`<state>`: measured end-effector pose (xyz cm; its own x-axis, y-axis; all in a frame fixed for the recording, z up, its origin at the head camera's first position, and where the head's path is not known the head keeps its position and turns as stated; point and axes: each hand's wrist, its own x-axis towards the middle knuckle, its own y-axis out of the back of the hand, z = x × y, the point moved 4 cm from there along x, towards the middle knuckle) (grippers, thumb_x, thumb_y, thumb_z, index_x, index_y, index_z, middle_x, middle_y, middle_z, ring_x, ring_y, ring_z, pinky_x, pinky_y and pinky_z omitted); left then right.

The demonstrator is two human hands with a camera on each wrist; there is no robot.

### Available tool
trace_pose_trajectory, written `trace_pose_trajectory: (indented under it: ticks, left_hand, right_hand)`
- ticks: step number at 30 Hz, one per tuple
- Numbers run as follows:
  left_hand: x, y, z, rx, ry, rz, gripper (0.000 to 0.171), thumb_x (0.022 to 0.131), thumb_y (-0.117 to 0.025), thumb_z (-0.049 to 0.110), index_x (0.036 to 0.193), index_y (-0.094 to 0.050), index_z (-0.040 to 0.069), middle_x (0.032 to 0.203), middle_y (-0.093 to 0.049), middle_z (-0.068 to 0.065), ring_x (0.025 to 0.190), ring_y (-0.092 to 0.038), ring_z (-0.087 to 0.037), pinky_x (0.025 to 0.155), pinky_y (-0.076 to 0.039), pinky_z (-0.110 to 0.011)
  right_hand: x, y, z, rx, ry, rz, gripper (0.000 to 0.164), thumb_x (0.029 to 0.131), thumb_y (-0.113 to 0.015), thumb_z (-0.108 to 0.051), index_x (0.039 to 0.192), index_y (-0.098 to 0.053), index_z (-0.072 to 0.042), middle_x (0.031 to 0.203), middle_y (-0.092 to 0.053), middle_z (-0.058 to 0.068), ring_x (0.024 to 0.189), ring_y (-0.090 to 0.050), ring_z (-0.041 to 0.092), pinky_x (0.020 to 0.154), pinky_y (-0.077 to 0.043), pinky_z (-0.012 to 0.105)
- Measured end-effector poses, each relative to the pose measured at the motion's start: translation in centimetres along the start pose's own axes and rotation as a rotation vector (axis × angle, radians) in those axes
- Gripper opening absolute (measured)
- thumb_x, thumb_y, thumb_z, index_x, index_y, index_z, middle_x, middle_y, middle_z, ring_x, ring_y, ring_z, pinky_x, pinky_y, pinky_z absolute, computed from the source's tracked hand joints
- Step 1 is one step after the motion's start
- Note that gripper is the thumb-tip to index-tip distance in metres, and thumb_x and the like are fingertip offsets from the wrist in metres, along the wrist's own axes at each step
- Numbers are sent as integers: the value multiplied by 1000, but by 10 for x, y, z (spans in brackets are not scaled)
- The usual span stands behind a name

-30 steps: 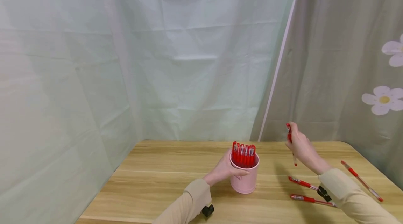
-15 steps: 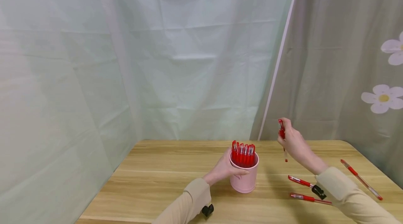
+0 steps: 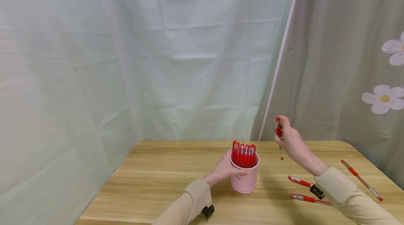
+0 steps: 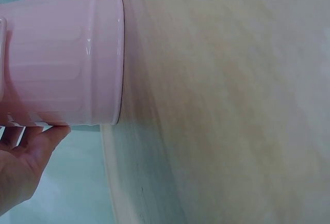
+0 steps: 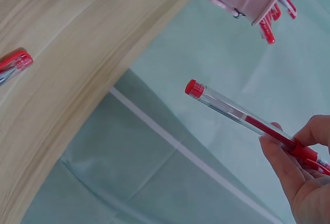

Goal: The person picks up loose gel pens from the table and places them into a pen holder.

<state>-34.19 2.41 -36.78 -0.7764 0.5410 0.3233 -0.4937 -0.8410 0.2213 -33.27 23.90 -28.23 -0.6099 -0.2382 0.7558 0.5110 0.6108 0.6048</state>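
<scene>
A pink cup (image 3: 247,181) stands upright on the table, with several red-capped pens (image 3: 243,155) upright inside it. My left hand (image 3: 225,169) grips the cup from its left side, thumb across the front below the rim; the left wrist view shows the cup's ribbed wall (image 4: 51,59) and the fingers under it. In the air to the right of the cup, my right hand (image 3: 293,144) pinches a red gel pen (image 3: 278,126) by its red grip, cap end up. The right wrist view shows that pen's clear barrel (image 5: 232,111) with its red end plug pointing away from the hand.
Two red pens lie right of the cup: one pen (image 3: 300,182) partly under the right wrist's black strap, another pen (image 3: 304,198) nearer the front. A third pen (image 3: 361,179) lies near the right edge of the wooden table (image 3: 151,179). Curtains (image 3: 202,60) hang behind.
My right hand has moved left toward the cup and slightly up, carrying the pen. My left hand and the cup stay in place.
</scene>
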Motion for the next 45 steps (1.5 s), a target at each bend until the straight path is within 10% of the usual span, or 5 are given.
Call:
trace_pose_trajectory:
  ticks: [45]
  left_hand:
    - [11, 5, -33, 67, -22, -3, 76, 69, -79, 15, 129, -34, 25, 119, -48, 8, 105, -49, -12, 72, -49, -30]
  right_hand:
    - [9, -28, -41, 281, 97, 160, 70, 71, -66, 18, 127, -28, 0, 85, -57, 9, 68, -63, 18, 62, -52, 35]
